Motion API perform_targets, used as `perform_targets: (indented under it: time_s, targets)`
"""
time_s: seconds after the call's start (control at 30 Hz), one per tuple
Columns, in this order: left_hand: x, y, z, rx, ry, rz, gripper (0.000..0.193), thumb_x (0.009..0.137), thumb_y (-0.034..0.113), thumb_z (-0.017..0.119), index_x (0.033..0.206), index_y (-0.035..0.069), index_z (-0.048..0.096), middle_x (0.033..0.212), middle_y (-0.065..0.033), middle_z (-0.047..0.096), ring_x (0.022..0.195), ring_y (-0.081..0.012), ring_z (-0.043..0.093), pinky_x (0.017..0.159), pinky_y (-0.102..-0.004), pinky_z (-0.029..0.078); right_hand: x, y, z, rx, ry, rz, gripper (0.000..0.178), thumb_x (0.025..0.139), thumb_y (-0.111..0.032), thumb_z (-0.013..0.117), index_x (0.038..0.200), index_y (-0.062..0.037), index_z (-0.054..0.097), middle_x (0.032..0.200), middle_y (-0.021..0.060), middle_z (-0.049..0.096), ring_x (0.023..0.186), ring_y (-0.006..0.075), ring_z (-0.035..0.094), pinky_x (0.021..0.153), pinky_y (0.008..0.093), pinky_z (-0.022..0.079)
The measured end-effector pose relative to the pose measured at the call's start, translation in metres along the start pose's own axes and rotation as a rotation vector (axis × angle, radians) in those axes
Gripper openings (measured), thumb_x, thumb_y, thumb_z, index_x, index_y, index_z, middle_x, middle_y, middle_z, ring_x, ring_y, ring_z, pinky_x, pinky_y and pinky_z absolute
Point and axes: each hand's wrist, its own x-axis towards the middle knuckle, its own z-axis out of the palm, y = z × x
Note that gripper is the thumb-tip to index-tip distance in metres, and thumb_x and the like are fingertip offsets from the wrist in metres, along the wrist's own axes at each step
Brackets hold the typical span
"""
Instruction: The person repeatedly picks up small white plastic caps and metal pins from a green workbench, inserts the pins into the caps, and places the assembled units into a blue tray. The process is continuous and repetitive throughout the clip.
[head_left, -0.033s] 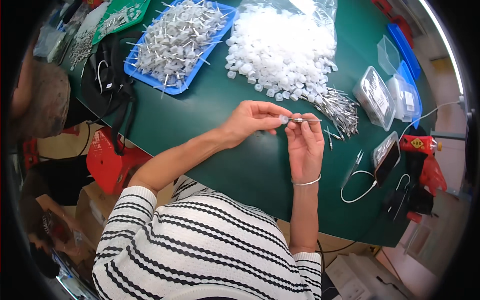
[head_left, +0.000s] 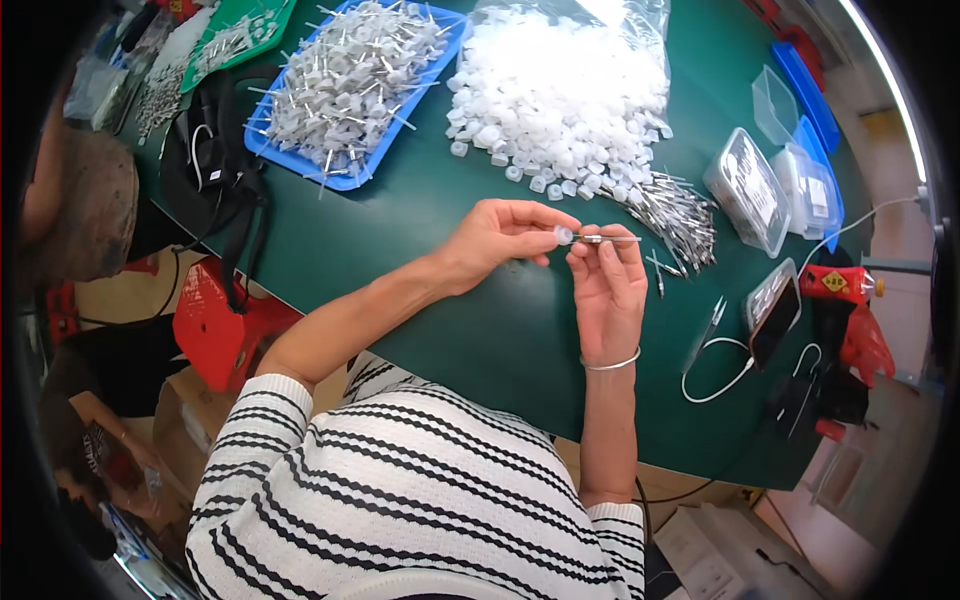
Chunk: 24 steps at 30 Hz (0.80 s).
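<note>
Over the green table, my left hand (head_left: 505, 235) pinches a small translucent white plastic cap (head_left: 563, 235) between thumb and fingers. My right hand (head_left: 608, 295) has its thumb and fingertips closed on a thin metal pin (head_left: 592, 239) with a thicker barrel. The pin lies level, its inner end against or inside the cap; I cannot tell which. Just beyond my hands is a heap of loose white caps (head_left: 560, 95), spilling from a clear bag. Beside it lies a pile of similar metal pins (head_left: 675, 220).
A blue tray (head_left: 350, 183) of capped pins stands at the back left, near a black bag (head_left: 215, 160). On the right are clear plastic boxes (head_left: 745, 190), a phone (head_left: 775, 328) with a white cable, and tweezers (head_left: 712, 325). Another person sits at left, beyond a red stool (head_left: 225, 315).
</note>
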Motion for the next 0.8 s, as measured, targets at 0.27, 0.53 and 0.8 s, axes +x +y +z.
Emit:
perform_targets:
  time_s: [0.27, 0.53, 0.8]
  targets:
    - [-0.0021, 0.0038, -0.0032, 0.012, 0.0, -0.053, 0.03, 0.087, 0.007, 0.061, 0.115, -0.002, 0.059, 0.1, -0.0074, 0.065, 0.089, -0.0116, 0.062, 0.077, -0.0229, 0.052, -0.0012, 0.0004, 0.0012, -0.309, 0.001, -0.249, 0.014, 0.091, -0.003, 0.054, 0.104, 0.0019, 0.053, 0.101, 0.0131, 0.062, 0.088, 0.0167, 0.063, 0.08, 0.0293, 0.052]
    - [-0.0015, 0.0028, -0.002, -0.059, -0.014, -0.128, 0.026, 0.089, 0.011, 0.06, 0.113, -0.001, 0.06, 0.098, -0.0072, 0.065, 0.089, -0.0115, 0.062, 0.072, -0.022, 0.053, -0.0019, 0.002, 0.0029, -0.414, 0.025, -0.329, 0.013, 0.09, -0.002, 0.056, 0.101, 0.0025, 0.053, 0.096, 0.0137, 0.064, 0.082, 0.0172, 0.065, 0.075, 0.028, 0.054]
    - [-0.0011, 0.0018, -0.0024, -0.156, 0.061, -0.189, 0.022, 0.091, 0.013, 0.058, 0.108, 0.0, 0.06, 0.099, -0.0073, 0.065, 0.091, -0.0154, 0.065, 0.069, -0.0217, 0.054, -0.0011, 0.0022, 0.0006, -0.431, 0.041, -0.335, 0.01, 0.09, -0.002, 0.056, 0.099, 0.0021, 0.054, 0.095, 0.0134, 0.064, 0.078, 0.016, 0.064, 0.073, 0.0266, 0.053]
